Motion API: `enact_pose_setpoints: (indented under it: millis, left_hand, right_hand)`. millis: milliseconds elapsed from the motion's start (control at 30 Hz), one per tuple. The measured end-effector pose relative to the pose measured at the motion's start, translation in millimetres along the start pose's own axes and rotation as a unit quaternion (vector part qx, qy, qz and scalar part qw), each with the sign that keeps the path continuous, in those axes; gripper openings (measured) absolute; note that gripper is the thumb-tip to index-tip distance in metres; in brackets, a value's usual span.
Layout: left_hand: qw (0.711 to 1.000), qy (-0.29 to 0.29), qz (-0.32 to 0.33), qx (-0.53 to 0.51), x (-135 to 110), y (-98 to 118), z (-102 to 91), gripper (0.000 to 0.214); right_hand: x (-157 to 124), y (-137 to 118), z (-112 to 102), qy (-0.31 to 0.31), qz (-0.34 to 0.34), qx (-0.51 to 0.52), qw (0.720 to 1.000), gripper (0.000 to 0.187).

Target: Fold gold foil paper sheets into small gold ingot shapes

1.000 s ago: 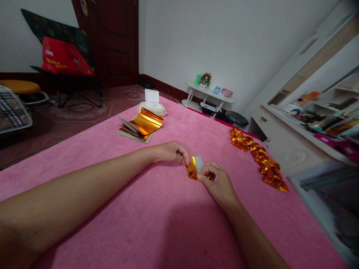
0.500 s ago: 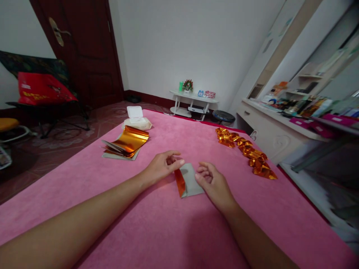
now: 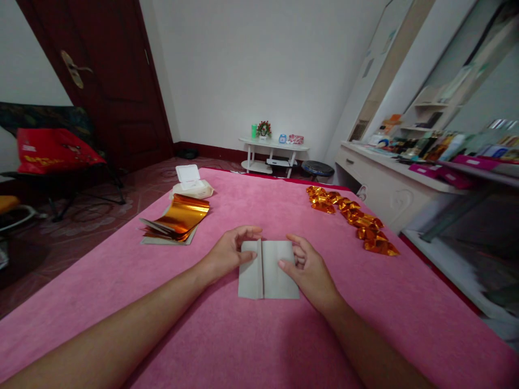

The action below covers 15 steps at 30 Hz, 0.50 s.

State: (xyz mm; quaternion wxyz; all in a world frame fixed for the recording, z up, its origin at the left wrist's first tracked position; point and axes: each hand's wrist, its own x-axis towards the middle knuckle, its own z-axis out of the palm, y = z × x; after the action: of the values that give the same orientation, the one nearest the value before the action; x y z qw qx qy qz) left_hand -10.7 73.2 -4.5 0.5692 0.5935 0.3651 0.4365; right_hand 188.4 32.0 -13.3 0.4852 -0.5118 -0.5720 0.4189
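A sheet of foil paper [image 3: 279, 278] lies in front of me with its dull grey back up. An upright crease runs down it, left of the middle. My left hand [image 3: 227, 253] pinches the left part, thumb on top and fingers curled at the far edge. At the right edge, my right hand [image 3: 315, 270] grips the sheet with its thumb on the face and fingers behind. A stack of orange-gold foil sheets [image 3: 184, 216] rests to the left, its top sheet curling up. Several folded gold foil pieces [image 3: 348, 212] lie in a cluster at the right.
Pink cloth [image 3: 211, 335] covers the table. An opened white wipes pack [image 3: 192, 186] sits behind the foil stack. Beyond the far edge are a small white stand [image 3: 275, 145] and a round stool [image 3: 318, 168]. A cluttered dresser [image 3: 381, 173] stands at the right.
The foil sheet's left side, folded over with an orange strip showing, now lies opened out, grey all across. My left hand has moved slightly down and left with it; the view has shifted.
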Motion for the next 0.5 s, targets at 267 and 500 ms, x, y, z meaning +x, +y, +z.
enact_pose_setpoints:
  millis: [267,500]
  left_hand:
    - [0.971,-0.01,-0.095,-0.219,-15.1,11.8,28.3,0.051]
    - [0.957,0.001,-0.138,-0.257,-20.6,17.4,35.3,0.04]
  right_hand:
    - [-6.2,-19.0,5.2,0.137,-0.061,0.149,0.977,0.055]
    - [-14.4,-20.7,1.7,0.15,-0.086,0.129,0.976,0.038]
